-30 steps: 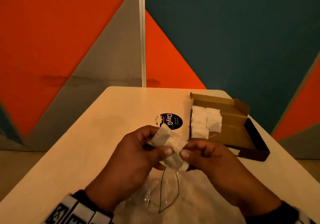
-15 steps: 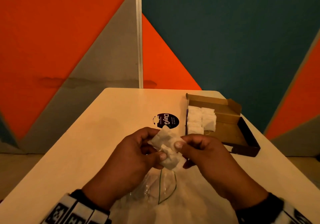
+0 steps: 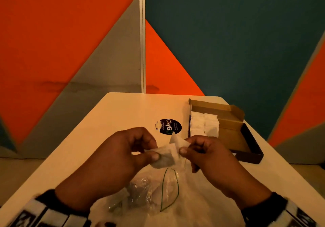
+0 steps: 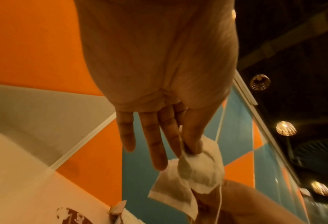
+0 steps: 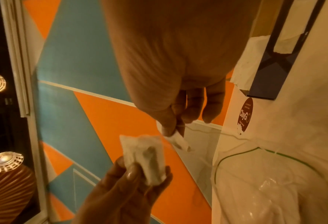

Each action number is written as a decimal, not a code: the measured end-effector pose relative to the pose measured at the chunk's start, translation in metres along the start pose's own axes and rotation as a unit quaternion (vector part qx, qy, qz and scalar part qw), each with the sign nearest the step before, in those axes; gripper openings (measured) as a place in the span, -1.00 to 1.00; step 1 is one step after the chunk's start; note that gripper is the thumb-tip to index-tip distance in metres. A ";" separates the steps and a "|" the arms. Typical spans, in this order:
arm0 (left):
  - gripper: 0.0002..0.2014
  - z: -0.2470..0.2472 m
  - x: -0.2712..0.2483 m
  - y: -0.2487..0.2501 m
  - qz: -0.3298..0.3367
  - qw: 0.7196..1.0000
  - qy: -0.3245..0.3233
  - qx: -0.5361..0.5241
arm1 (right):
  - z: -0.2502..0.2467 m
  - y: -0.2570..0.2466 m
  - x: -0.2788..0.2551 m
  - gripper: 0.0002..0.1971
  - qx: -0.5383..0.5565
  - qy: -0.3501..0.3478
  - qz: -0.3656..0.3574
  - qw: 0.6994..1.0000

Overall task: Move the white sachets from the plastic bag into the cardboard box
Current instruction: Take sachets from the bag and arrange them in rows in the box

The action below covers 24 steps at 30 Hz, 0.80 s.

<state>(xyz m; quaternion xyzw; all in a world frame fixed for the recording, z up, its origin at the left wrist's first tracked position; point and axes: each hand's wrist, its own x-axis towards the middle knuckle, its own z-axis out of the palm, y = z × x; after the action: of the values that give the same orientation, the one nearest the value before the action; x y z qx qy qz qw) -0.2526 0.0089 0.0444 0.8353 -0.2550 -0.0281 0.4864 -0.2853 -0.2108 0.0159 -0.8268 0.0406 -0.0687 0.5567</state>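
Above the table, my left hand (image 3: 154, 152) pinches a small bundle of white sachets (image 3: 165, 157) between thumb and fingers. My right hand (image 3: 184, 147) pinches the corner of one sachet (image 3: 178, 141), drawn slightly off the bundle. The right wrist view shows the bundle (image 5: 146, 156) in the left fingers and that sachet (image 5: 176, 139) apart from it. A thin string hangs from the sachets (image 4: 199, 171). The clear plastic bag (image 3: 154, 191) lies crumpled beneath both hands. The open cardboard box (image 3: 230, 135) stands at the right, with several sachets (image 3: 204, 126) stacked at its left end.
A round black sticker (image 3: 168, 126) lies on the cream table (image 3: 105, 139) just beyond my hands. The box's dark lid flap (image 3: 251, 146) hangs open toward the table's right edge. Painted orange, teal and grey wall panels rise behind the table.
My hands have drawn slightly apart; the right hand has pulled one sachet up and rightward off the bundle that the left hand keeps pinched.
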 end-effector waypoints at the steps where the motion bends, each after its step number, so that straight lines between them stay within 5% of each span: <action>1: -0.86 0.002 0.003 0.005 0.008 0.999 -0.010 0.034 | 0.001 -0.001 0.000 -0.91 -0.019 -0.009 -0.011 1.000; 10: -0.57 0.011 0.025 0.013 0.026 0.983 -0.079 0.161 | -0.005 -0.018 -0.003 -0.80 -0.134 -0.098 -0.076 0.983; 15: -0.93 0.007 0.031 0.012 0.048 0.971 -0.063 0.227 | -0.012 -0.019 0.001 -0.77 -0.183 -0.085 -0.083 0.976; 20: -0.94 -0.008 0.036 0.003 0.047 0.969 -0.059 0.234 | -0.024 -0.006 0.004 -0.84 -0.303 -0.059 -0.082 0.948; 24: -0.94 -0.023 0.036 -0.005 0.001 0.982 -0.022 0.186 | -0.045 0.007 0.005 -0.84 -0.290 -0.051 -0.025 0.955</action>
<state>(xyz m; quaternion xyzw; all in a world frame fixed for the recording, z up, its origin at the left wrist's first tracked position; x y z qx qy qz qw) -0.2126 0.0128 0.0597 0.9100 -0.2667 0.0018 0.3173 -0.2875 -0.2554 0.0263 -0.9560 0.0098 -0.0252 0.2922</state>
